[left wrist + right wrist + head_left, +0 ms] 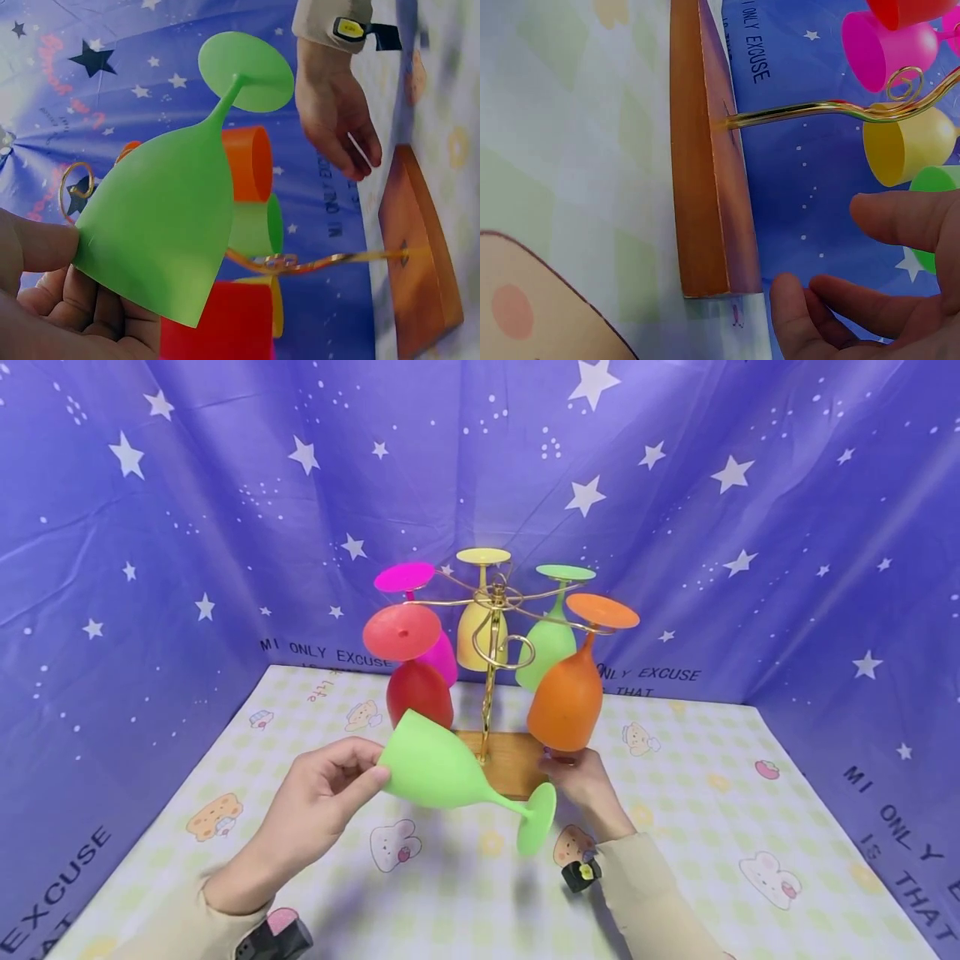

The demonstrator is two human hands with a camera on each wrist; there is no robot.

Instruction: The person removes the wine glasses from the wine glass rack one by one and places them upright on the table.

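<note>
My left hand (318,797) pinches a light green goblet (435,768) at its rim, thumb on one side and fingers on the other. The goblet lies tilted in the air, its foot pointing right and down, in front of a gold wire rack (489,693) with a wooden base (517,768). Beside the right end of that base is my right hand (588,785), below a hanging orange goblet (566,706). In the right wrist view its thumb and fingers stand apart, with nothing between them. A wire loop (517,662) at the rack's front holds no goblet.
Upside down on the rack hang a red goblet (420,693), a magenta goblet (442,656), a yellow goblet (480,639) and another green goblet (546,652). The rack stands on a checked tablecloth (675,877), with a starry purple curtain (480,468) behind and at both sides.
</note>
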